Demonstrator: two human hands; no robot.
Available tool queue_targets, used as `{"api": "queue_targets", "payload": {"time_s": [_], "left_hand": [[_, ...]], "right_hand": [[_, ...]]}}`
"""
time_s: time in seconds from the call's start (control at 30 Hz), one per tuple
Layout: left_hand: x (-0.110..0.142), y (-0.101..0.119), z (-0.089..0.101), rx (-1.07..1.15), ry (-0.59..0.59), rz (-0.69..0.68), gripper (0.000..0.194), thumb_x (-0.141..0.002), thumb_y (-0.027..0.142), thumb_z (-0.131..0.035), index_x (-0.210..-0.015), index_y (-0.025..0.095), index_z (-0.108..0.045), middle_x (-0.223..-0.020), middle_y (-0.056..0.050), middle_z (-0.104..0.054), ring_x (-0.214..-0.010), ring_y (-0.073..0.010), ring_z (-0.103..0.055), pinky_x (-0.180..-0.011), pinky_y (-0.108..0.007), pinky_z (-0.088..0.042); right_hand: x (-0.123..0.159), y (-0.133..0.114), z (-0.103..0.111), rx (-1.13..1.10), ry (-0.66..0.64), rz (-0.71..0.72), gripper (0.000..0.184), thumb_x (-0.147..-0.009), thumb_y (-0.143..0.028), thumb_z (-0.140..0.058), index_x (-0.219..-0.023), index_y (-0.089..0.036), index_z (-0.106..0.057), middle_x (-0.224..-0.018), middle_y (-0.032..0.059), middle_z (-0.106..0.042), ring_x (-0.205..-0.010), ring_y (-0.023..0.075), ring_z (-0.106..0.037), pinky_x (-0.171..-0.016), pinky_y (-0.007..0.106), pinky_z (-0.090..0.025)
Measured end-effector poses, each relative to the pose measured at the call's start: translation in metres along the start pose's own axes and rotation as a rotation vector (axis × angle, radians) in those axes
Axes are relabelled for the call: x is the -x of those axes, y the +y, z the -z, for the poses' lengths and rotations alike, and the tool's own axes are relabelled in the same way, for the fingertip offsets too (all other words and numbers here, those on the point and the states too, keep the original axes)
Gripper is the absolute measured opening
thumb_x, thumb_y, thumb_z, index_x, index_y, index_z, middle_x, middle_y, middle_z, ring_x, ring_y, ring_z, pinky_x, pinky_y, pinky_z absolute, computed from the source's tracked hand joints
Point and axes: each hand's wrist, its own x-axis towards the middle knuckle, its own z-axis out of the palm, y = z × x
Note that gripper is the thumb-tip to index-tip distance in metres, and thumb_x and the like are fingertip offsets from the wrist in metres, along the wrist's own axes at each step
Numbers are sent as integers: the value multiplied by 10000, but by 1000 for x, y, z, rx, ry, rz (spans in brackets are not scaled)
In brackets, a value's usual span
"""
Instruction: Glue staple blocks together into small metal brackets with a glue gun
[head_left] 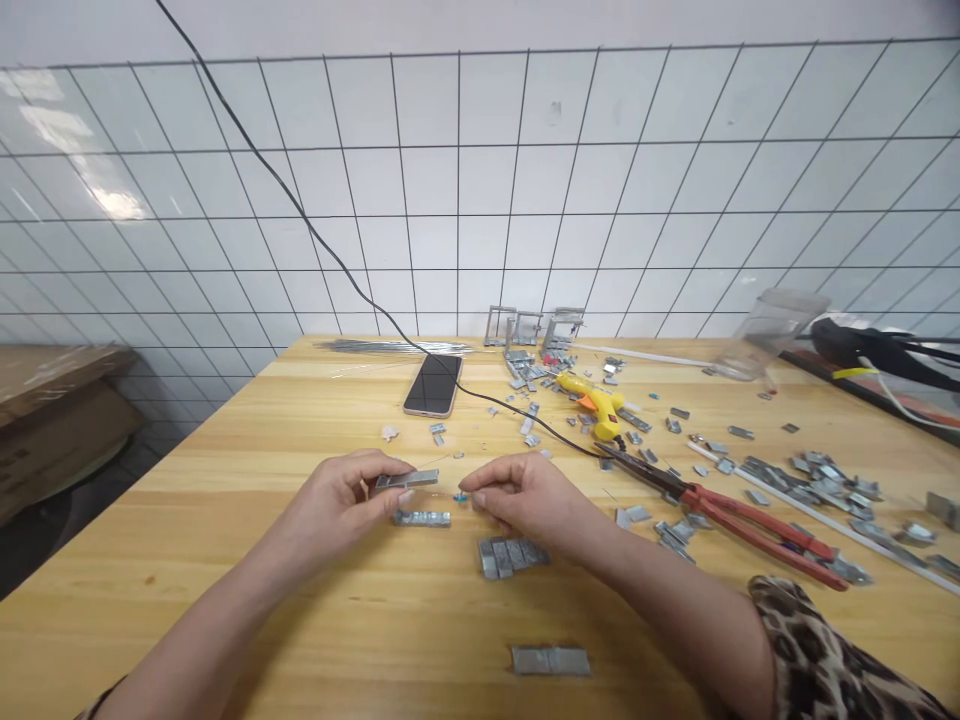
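Observation:
Between the thumb and fingers of my left hand (337, 503) is a grey metal strip (409, 479), held just above the table. Below its fingertips lies another grey metal strip (424, 519) with a bumpy surface. My right hand (521, 495) pinches a tiny blue piece (460, 497), too small to name, a short way right of the held strip. Nearer to me, several joined grey metal pieces (514, 556) lie below the right hand. A flat metal strip (551, 660) rests closest to me.
A yellow glue gun (592, 400) lies behind red-handled cutters (757, 520) on the right, among scattered metal scraps (825, 480). A phone (433, 385), thin wires (390, 347) and small metal frames (562, 328) are at the back. A black cable (330, 250) crosses the table.

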Motion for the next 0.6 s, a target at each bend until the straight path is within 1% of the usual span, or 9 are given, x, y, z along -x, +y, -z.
{"api": "queue_targets", "payload": {"time_s": [0.1, 0.27, 0.43, 0.6], "left_hand": [[0, -1, 0, -14, 15, -4, 178, -762, 320, -653, -855, 206, -755, -781, -27, -731, -673, -162, -633, -584, -226, -485], [-1, -4, -1, -7, 3, -19, 176, -764, 308, -653, -865, 209, -757, -800, -23, -736, -681, -153, -631, -585, -213, -476], [1, -5, 0, -14, -4, -7, 168, -775, 299, -647, -871, 209, -752, -808, -19, -733, -692, -146, -625, -593, -206, -465], [2, -6, 0, -16, -6, -15, 173, -774, 310, -654, -873, 207, -752, -802, -21, -727, -693, -150, -621, -597, -213, -461]], "right_hand": [[-3, 1, -5, 35, -46, -16, 171, -639, -71, -642, -765, -148, -727, -401, -78, -513, -376, 67, -422, -392, 196, -319], [-11, 1, -8, 21, -88, -32, 160, -665, -114, -626, -791, -164, -712, -462, -65, -558, -391, 69, -476, -406, 194, -384], [-16, -1, -10, -10, -118, -69, 159, -644, -115, -619, -776, -162, -694, -495, -62, -581, -382, 54, -479, -393, 174, -393], [-16, -2, -10, -25, -134, -43, 141, -646, -116, -619, -753, -160, -700, -454, -67, -572, -379, 57, -489, -387, 164, -387]]}}
